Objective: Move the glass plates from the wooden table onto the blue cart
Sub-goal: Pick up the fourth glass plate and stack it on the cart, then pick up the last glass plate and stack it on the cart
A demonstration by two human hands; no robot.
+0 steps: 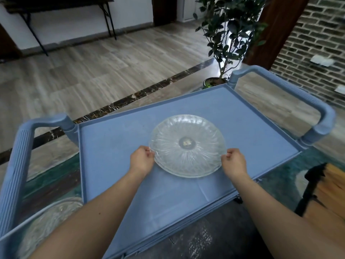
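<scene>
A round clear glass plate (187, 145) with ribbed pattern and a dark sticker at its centre is over the top shelf of the blue cart (115, 146). My left hand (142, 159) pinches its left rim and my right hand (233, 161) pinches its right rim. I cannot tell whether the plate rests on the shelf or hangs just above it. Another glass plate (46, 225) lies on a lower shelf of the cart at the bottom left, partly hidden by my left forearm. A corner of the wooden table (330, 193) shows at the right edge.
The cart has raised handles at its left (16, 174) and right (306, 101) ends. A potted plant (227, 34) stands just beyond the cart's far corner. A brick wall (313, 45) is at the right, and a black-legged table (56, 8) stands far back left on the wood floor.
</scene>
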